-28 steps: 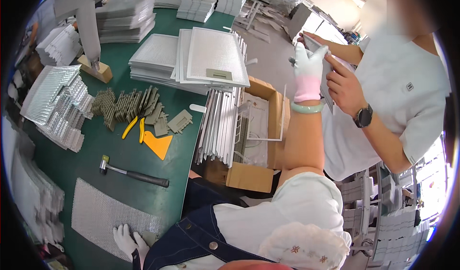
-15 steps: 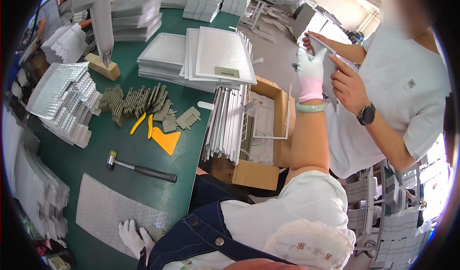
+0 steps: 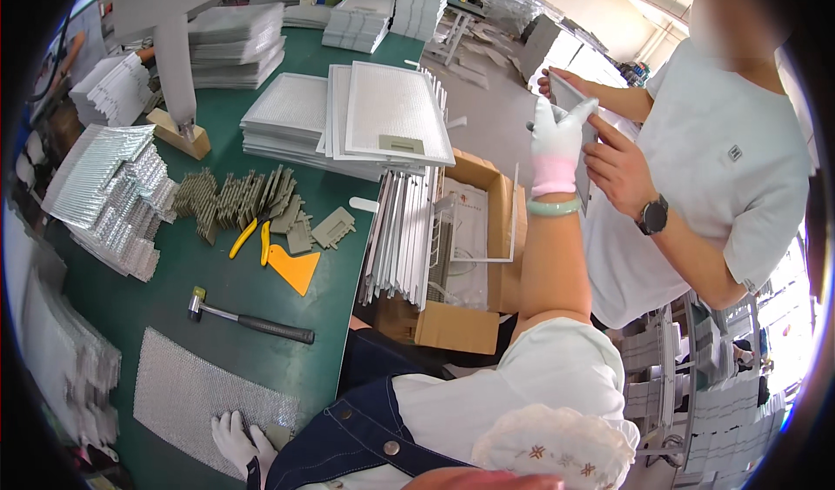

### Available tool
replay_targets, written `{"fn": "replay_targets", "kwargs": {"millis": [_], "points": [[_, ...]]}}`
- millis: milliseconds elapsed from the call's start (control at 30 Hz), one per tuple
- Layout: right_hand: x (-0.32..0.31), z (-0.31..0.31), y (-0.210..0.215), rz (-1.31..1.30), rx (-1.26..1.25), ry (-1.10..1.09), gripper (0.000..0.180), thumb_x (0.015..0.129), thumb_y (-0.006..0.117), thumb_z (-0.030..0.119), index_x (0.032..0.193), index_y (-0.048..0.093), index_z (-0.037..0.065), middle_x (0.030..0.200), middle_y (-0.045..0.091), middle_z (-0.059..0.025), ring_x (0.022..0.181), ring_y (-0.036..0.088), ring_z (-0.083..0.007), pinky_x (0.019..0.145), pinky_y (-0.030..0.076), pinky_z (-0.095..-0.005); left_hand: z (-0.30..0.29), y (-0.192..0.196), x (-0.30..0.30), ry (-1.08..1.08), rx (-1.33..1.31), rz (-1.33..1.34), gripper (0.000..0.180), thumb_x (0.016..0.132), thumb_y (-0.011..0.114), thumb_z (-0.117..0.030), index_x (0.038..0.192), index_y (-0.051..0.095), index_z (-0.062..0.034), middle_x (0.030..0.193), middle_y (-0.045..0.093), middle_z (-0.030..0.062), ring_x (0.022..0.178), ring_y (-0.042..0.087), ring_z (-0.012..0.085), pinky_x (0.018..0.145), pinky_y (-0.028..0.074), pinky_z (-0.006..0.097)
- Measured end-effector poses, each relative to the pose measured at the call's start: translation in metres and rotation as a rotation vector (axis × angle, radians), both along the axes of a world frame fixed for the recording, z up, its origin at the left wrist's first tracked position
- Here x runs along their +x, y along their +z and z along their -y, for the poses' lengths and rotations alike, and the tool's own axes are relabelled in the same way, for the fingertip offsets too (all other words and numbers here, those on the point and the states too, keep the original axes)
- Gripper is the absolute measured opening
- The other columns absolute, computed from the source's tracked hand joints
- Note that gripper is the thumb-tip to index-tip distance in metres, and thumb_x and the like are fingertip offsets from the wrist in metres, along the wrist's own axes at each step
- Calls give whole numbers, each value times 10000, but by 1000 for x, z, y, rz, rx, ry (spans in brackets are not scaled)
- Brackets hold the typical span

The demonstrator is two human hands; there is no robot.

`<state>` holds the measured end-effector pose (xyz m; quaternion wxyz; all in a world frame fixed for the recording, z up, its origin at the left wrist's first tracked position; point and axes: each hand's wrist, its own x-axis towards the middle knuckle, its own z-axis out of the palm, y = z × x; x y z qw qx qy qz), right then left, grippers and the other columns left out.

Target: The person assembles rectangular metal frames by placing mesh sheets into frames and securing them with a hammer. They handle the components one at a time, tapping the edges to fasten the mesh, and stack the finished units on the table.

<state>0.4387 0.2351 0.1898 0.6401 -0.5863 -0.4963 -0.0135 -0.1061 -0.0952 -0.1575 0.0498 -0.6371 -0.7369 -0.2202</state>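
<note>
My left hand (image 3: 235, 442), in a white glove, lies on a silvery mesh sheet (image 3: 191, 386) on the green table, fingers stretched out. Beside its thumb a small grey-green plastic plate (image 3: 280, 436) shows in part. My right arm reaches out to the right. Its hand (image 3: 557, 138), gloved in white with a pink cuff, has its fingers spread against a thin grey framed panel (image 3: 567, 93). A co-worker in a white shirt holds that panel with both hands (image 3: 619, 166). My right hand covers part of the panel, so I cannot tell how firmly it touches.
A hammer (image 3: 252, 318), yellow-handled pliers (image 3: 252, 238), an orange scraper (image 3: 294, 269) and grey-green plates (image 3: 252, 199) lie on the table. Stacked framed mesh panels (image 3: 396, 112), mesh sheets (image 3: 104, 194) and a wooden block (image 3: 181, 133) stand beyond. An open cardboard box (image 3: 457, 326) sits right of the table.
The view has shifted slightly, so the table things sit a little lower and further left. My right hand's finger now points more to the right across the panel. My left hand stays on the mesh sheet.
</note>
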Motion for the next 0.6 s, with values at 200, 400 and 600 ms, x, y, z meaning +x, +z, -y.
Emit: {"fn": "replay_targets", "kwargs": {"millis": [200, 400, 600], "points": [[1, 7, -4, 59, 33, -27, 973, 940, 626, 139, 1566, -96, -46, 898, 673, -103, 654, 591, -118, 604, 504, -280, 0, 33, 20, 31, 3, 32, 457, 732, 668, -162, 1164, 646, -17, 1251, 594, 194, 1268, 481, 490, 1084, 376, 566], [-120, 113, -17, 969, -25, 546, 285, 769, 684, 107, 1044, 628, 60, 699, 621, -115, 681, 616, -361, 623, 502, -434, 11, 13, 8, 25, -2, 40, 462, 731, 665, -165, 1159, 638, 8, 1263, 584, 233, 1271, 472, 503, 1095, 365, 569], [-214, 142, -219, 1069, -68, 1144, 513, 819, 663, 269, 1288, 591, 74, 1235, 578, -168, 1231, 502, -361, 1048, 382, -502, -5, 43, 26, -50, 94, 175, 437, 761, 642, -151, 1157, 614, 32, 1229, 583, 243, 1240, 470, 504, 1090, 345, 589]]}}
